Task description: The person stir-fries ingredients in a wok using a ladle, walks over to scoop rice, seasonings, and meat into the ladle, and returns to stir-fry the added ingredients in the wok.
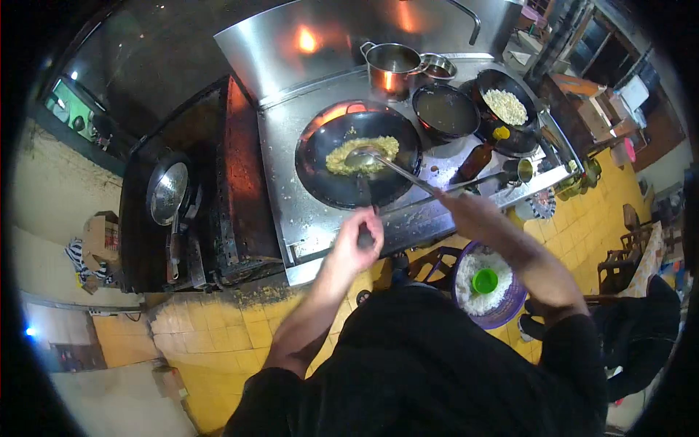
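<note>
A black wok (313,171) sits on the steel stove with crumbly yellowish food (386,148) spread in its middle. My left hand (357,242) is closed around the wok's handle, which points toward me. In my right hand (467,211) is the long handle of a metal ladle (397,169). The ladle's rounded bowl rests in the food, toward the left of the wok. Just beyond my right hand, a brown bottle (477,159) with a yellow cap stands on the stove.
Behind stand a steel pot (389,73), a dark pan of liquid (445,111) and a pan of pale food (505,107). A metal cup (524,170) is at the right edge. Below is a purple basket (502,315) of white rice. A person (633,335) is at right.
</note>
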Tool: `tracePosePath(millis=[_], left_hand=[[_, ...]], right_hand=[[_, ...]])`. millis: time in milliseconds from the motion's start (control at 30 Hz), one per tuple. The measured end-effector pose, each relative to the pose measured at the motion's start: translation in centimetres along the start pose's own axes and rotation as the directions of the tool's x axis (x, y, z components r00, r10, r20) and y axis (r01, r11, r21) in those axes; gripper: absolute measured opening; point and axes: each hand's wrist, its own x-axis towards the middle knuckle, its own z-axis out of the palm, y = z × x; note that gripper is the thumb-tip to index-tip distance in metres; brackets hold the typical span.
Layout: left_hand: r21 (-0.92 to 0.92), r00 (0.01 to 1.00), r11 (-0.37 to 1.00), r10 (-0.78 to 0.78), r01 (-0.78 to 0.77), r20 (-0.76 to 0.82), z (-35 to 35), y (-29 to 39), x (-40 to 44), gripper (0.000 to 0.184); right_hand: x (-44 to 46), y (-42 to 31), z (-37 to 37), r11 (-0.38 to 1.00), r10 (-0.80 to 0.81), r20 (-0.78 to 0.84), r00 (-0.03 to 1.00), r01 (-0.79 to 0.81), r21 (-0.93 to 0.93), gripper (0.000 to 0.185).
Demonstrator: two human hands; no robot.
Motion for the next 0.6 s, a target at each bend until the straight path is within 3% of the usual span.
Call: tracePosePath(millis=[33, 67, 100, 133, 200, 233, 267, 300, 367, 400, 433, 467, 500, 533, 567, 600], left_hand=[[0.116, 0.999, 0.993, 0.025, -0.029, 0.029, -2.1, -2.0, -1.8, 0.010], [0.420, 0.987, 0.897, 0.091, -0.138, 0.129, -5.1, -4.4, -3.7, 0.008], [0.667, 0.961, 0.697, 0.126, -0.263, 0.247, -6.9, -5.5, -4.7, 0.006], [0.666, 0.957, 0.693, 0.140, -0.277, 0.252, -6.6, -4.7, -4.1, 0.006], [0.556, 0.983, 0.825, -0.002, -0.104, 0.186, -6.6, -3.9, -3.5, 0.005], [0.217, 0.994, 0.975, -0.067, 0.047, 0.087, -3.3, -2.9, -3.3, 0.005], [0.116, 0.986, 0.990, -0.093, 0.077, 0.140, -2.2, -1.1, -1.4, 0.006], [0.050, 1.000, 0.999, -0.013, 0.013, 0.006, -0.5, 0.1, -0.2, 0.007], [0.029, 0.998, 0.999, 0.038, -0.037, -0.042, -0.6, -0.2, 0.7, 0.006], [0.128, 0.998, 0.990, 0.047, -0.053, 0.050, -2.4, -1.2, 0.7, 0.006], [0.227, 0.989, 0.971, 0.046, -0.077, 0.138, -5.8, -2.9, 0.0, 0.005], [0.596, 0.981, 0.787, 0.065, -0.162, 0.182, -9.2, -4.0, -0.6, 0.009], [0.471, 0.995, 0.876, 0.098, -0.102, 0.035, -5.7, -5.7, -4.1, 0.017], [0.473, 0.996, 0.876, 0.076, -0.093, 0.055, -6.9, -4.6, -3.0, 0.022], [0.467, 0.997, 0.881, 0.048, -0.073, 0.065, -8.6, -3.8, -1.9, 0.027], [0.374, 0.997, 0.925, 0.049, -0.069, 0.063, -8.5, -2.9, -0.8, 0.028]], right_hand=[[0.9, -0.1, 1.7, 1.000, -0.007, -0.059, 0.998, 0.007, 0.014, 0.080], [1.3, -0.2, 2.7, 0.999, -0.010, -0.118, 0.993, 0.014, 0.035, 0.080], [0.5, -0.2, 1.9, 0.999, -0.018, -0.129, 0.991, 0.023, 0.035, 0.080], [-1.3, 0.2, 0.1, 0.999, -0.049, -0.062, 0.997, 0.050, 0.008, 0.080], [-3.7, 0.9, -2.7, 0.994, -0.107, 0.071, 0.992, 0.108, -0.007, 0.080], [-3.7, 1.2, -3.5, 0.992, -0.128, 0.121, 0.984, 0.129, 0.003, 0.079], [-3.1, 1.3, -3.4, 0.993, -0.120, 0.105, 0.987, 0.118, 0.029, 0.079], [-2.0, 1.4, -2.6, 0.992, -0.122, 0.104, 0.987, 0.119, 0.030, 0.079], [2.4, 2.0, 1.2, 0.997, -0.064, -0.034, 0.997, 0.065, 0.036, 0.078], [5.8, 4.7, 5.8, 0.983, -0.125, -0.160, 0.979, 0.144, 0.118, 0.077], [5.5, 5.8, 5.2, 0.983, -0.126, -0.162, 0.979, 0.145, 0.111, 0.077], [4.6, 6.2, 3.9, 0.974, -0.126, -0.176, 0.976, 0.155, 0.163, 0.075], [3.7, 6.7, 2.2, 0.963, -0.126, -0.196, 0.972, 0.168, 0.213, 0.073], [2.4, 7.9, 0.5, 0.959, -0.113, -0.174, 0.978, 0.153, 0.239, 0.067], [1.0, 8.9, -1.0, 0.896, -0.074, -0.137, 0.988, 0.127, 0.425, 0.068], [0.2, 10.1, -1.4, 0.892, -0.120, -0.172, 0.978, 0.182, 0.414, 0.064]])
